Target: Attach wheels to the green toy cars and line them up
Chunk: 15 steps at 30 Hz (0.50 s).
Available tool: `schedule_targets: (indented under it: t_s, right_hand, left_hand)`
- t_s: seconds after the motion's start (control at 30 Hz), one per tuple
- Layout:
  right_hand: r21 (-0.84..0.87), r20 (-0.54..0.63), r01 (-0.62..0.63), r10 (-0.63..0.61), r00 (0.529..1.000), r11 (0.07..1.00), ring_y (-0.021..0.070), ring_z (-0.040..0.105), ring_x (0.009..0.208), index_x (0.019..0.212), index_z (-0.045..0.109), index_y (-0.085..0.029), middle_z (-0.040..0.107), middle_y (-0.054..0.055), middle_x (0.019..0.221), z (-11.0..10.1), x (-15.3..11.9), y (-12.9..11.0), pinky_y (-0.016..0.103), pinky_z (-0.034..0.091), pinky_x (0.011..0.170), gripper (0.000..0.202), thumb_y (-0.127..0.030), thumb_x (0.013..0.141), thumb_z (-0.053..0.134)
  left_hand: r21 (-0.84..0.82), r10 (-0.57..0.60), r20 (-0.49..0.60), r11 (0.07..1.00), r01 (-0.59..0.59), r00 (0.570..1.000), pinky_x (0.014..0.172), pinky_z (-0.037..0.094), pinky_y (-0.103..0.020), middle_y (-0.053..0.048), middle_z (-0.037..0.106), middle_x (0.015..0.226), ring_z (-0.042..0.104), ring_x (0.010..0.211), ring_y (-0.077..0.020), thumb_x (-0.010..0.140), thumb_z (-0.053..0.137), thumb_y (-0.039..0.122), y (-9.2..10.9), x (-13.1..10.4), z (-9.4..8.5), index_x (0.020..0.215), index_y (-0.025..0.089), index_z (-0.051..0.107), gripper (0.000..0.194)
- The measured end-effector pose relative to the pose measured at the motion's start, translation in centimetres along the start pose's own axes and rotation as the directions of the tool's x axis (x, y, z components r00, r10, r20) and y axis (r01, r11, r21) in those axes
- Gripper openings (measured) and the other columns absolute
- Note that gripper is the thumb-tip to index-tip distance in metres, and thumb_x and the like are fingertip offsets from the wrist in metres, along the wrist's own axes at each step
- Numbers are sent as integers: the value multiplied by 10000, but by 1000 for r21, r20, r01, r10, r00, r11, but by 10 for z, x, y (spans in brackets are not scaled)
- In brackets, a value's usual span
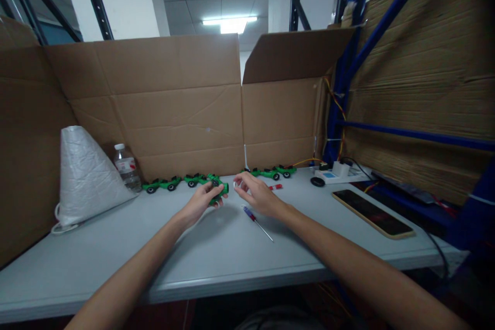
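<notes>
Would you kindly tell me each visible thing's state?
Green plastic toy car in left hand: held
Leftmost green toy car: unheld
Red and blue screwdriver: lying flat
Clear plastic bottle: capped
Rectangular tan-edged phone: screen dark
White plastic power strip: plug inserted
White ceiling light: on

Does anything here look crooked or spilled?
The right-hand cardboard flap at the back looks askew: it is bent along a crease and slants, leaving a gap beside the flatter left panel. I see no spill.
</notes>
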State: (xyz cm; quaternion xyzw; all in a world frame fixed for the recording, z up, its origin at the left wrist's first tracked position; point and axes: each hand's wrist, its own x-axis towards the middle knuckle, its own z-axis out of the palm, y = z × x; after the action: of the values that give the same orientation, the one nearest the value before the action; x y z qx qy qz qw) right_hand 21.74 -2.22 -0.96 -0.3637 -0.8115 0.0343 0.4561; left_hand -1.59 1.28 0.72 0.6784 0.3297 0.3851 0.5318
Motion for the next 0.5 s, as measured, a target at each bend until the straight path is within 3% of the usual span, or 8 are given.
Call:
schedule_targets:
  t_s: [0.27,0.5]
  right_hand:
    - [-60,24,141,-140,990,988,215,627,962,1213,562,-205,630,91,1097,3,-1,-10,342,506,859,170,-279,1074,499]
    - [-127,34,206,-203,979,970,219,630,956,1264,582,-188,611,122,1142,2,-1,-16,358,536,874,213,-244,1077,497]
  left_hand:
    - [-123,-89,263,985,125,961,714,490,-290,-136,731,997,666,808,-182,917,700,601,2,-7,3,968,96,728,508]
    - [-167,-124,336,968,189,934,740,513,-316,-170,746,1040,686,834,-216,959,631,605,1,-9,3,1010,102,738,517]
